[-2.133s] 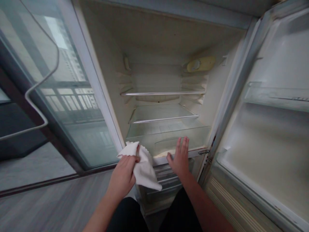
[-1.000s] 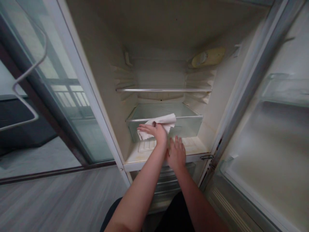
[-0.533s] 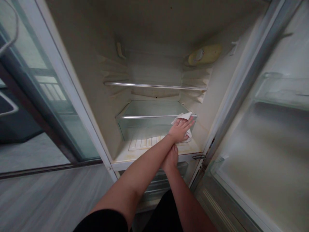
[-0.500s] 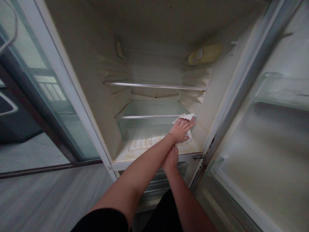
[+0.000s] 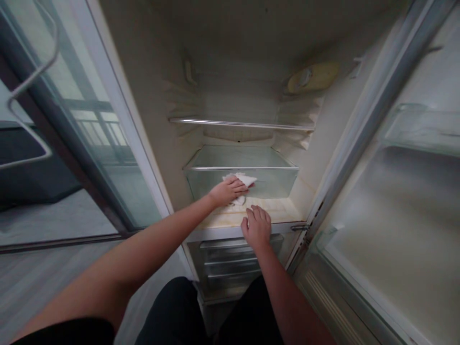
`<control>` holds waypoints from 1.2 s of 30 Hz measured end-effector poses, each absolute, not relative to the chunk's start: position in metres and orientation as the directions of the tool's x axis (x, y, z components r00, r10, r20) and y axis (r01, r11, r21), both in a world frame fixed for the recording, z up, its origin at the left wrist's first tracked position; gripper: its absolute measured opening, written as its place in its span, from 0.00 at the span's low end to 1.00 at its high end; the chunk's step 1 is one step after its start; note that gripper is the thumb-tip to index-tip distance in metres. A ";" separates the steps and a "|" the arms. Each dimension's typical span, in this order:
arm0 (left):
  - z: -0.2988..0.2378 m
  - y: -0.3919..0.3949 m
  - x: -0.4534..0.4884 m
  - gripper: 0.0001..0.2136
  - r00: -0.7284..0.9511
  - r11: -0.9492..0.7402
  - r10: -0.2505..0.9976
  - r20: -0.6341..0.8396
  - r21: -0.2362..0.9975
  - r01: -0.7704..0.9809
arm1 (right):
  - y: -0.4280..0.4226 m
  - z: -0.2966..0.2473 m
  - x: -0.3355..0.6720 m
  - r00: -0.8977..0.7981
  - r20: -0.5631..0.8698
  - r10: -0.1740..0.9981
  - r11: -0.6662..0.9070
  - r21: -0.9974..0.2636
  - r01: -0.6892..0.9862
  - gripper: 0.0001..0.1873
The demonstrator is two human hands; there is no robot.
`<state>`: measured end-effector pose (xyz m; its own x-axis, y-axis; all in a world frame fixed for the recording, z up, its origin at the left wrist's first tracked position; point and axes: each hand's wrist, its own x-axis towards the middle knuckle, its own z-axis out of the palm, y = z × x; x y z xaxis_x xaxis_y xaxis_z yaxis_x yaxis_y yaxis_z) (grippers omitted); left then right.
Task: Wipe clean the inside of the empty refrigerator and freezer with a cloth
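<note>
My left hand [image 5: 226, 192] presses a white cloth [image 5: 247, 180] against the front of a clear crisper drawer [image 5: 275, 184] low inside an open fridge. Its fingers lie over the cloth and point right; part of the cloth hangs out below them. At the front lip [image 5: 215, 234] of the fridge compartment rests my right hand [image 5: 257, 230], with slightly bent fingers reaching over the stained floor of the compartment. Nothing shows in this hand.
Above the drawer runs a glass shelf [image 5: 237, 123], with a yellow bottle [image 5: 314, 77] lying higher at the back right. The open fridge door [image 5: 395, 215] stands to the right. Freezer drawers [image 5: 230, 263] sit below. On the left is a framed glass panel [image 5: 97, 129].
My left hand has slid the cloth leftward from the drawer's right end to its middle. My arms no longer cross, and the right hand now shows fully. The view has shifted slightly.
</note>
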<state>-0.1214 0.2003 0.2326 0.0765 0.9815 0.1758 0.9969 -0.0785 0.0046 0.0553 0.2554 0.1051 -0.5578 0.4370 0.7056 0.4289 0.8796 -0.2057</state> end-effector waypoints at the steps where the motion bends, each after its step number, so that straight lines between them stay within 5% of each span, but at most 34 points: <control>1: 0.231 0.183 -0.131 0.28 0.035 -0.042 0.972 0.233 0.024 0.999 | 0.255 0.104 0.057 -0.556 0.711 0.430 0.883 -0.202 0.425 0.21; 5: 0.209 0.120 -0.146 0.26 -0.084 0.076 0.850 0.520 0.038 0.996 | 0.253 0.102 0.059 -0.550 0.723 0.417 0.887 -0.192 0.420 0.22; 8: 0.185 0.087 -0.131 0.19 -0.355 0.363 0.851 0.386 0.055 0.930 | 0.252 0.102 0.058 -0.540 0.723 0.431 0.878 -0.198 0.436 0.22; 11: 0.168 0.073 -0.104 0.26 -0.487 0.488 0.818 0.306 0.082 0.869 | 0.251 0.102 0.057 -0.534 0.722 0.441 0.872 -0.203 0.446 0.22; 16: 0.161 0.097 -0.069 0.36 -0.499 0.484 0.807 0.316 0.129 0.865 | 0.250 0.104 0.054 -0.534 0.702 0.472 0.859 -0.227 0.460 0.23; 23: 0.160 0.165 -0.029 0.29 -0.264 0.236 0.931 0.253 0.134 0.962 | 0.211 0.057 0.073 -0.446 0.700 0.558 0.817 -0.371 0.441 0.44; 28: 0.159 0.214 0.002 0.30 -0.114 0.110 0.952 0.284 0.030 0.993 | 0.141 -0.062 0.136 -0.543 0.415 0.730 0.679 -0.529 0.509 0.49; 32: 0.154 0.257 0.025 0.28 0.032 -0.028 0.941 0.336 -0.016 0.999 | 0.115 -0.136 0.180 -0.781 -0.059 0.622 0.664 -0.489 0.566 0.50; 36: 0.153 0.285 0.039 0.26 0.118 -0.120 0.936 0.333 -0.014 0.993 | 0.117 -0.142 0.196 -0.791 -0.132 0.597 0.654 -0.490 0.576 0.49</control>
<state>0.0392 0.2852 0.1532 0.1176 0.9356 0.3328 0.9927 -0.1199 -0.0138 0.1957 0.1172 -0.1424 -0.7910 0.5974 -0.1319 0.5760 0.6544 -0.4899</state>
